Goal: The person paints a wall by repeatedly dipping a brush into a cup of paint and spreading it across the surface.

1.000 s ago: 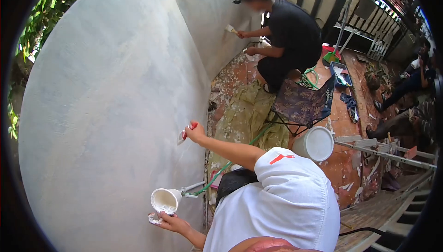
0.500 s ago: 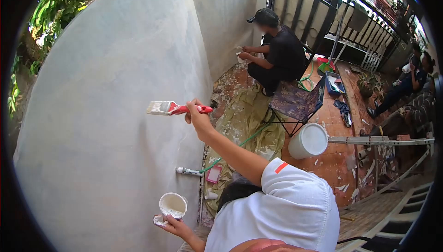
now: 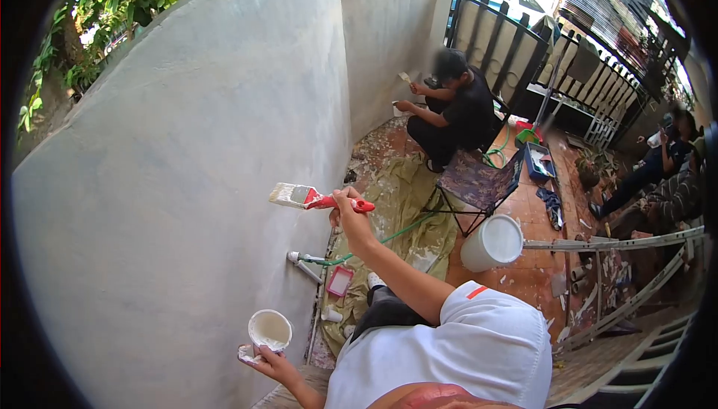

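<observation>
My right hand (image 3: 350,218) grips a paintbrush (image 3: 321,201) by its red handle. Its bristles, coated in whitish paint, point left in front of the grey-white wall (image 3: 164,184). Lower down, the fingers of my left hand (image 3: 273,366) are wrapped round a small white cup (image 3: 270,330) with pale paint inside. White smears cover the fingers under this cup. The cup is close to the wall, with its mouth facing up toward me.
A person in black (image 3: 467,110) squats by the far wall with a brush. Nearby are a folding camp chair (image 3: 475,184), a white bucket (image 3: 493,243), a ladder (image 3: 613,243), a pink-rimmed tray (image 3: 339,281), a drop cloth (image 3: 396,222) and a pipe with a green hose (image 3: 304,265). People sit at right.
The view has shifted. In it, the paintbrush and my right hand sit further right and lower, and the cup slightly left. The squatting person's head has lowered and their brush is raised.
</observation>
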Tool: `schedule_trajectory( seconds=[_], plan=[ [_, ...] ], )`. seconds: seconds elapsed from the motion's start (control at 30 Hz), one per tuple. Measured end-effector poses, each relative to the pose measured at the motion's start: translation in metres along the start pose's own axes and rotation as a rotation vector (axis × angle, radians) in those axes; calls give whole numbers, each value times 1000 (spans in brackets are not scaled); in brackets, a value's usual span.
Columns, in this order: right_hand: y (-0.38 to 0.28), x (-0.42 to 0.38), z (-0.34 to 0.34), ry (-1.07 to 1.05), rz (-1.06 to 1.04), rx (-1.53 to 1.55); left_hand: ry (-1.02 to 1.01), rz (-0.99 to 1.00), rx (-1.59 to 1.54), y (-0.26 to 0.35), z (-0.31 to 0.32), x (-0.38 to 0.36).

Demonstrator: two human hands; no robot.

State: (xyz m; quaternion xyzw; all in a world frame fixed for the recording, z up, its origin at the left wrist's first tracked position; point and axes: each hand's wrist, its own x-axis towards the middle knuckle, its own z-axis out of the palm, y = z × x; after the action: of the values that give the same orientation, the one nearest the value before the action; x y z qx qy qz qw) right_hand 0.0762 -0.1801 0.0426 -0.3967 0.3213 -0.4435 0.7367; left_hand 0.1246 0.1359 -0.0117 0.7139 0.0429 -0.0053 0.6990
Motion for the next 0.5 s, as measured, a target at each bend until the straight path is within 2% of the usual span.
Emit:
schedule_trajectory(
  seconds=[0.07,0.13,0.2,0.37,0.43,0.5],
  plan=[
    [-13,-11,8,-53,-42,7,49,16,-28,4,-5,0],
    [-27,-25,16,-75,-42,7,-48,15,9,3,-15,3],
    [-34,-35,18,-129,-31,-11,-23,17,7,10,-13,4],
    [-35,-55,22,-230,-2,29,-1,70,-58,25,-7,8],
    [-27,-59,16,-239,45,-1,-88,25,-38,20,-11,11],
    [-27,-69,16,-273,56,0,-76,36,-100,30,-5,8]
  ],
)
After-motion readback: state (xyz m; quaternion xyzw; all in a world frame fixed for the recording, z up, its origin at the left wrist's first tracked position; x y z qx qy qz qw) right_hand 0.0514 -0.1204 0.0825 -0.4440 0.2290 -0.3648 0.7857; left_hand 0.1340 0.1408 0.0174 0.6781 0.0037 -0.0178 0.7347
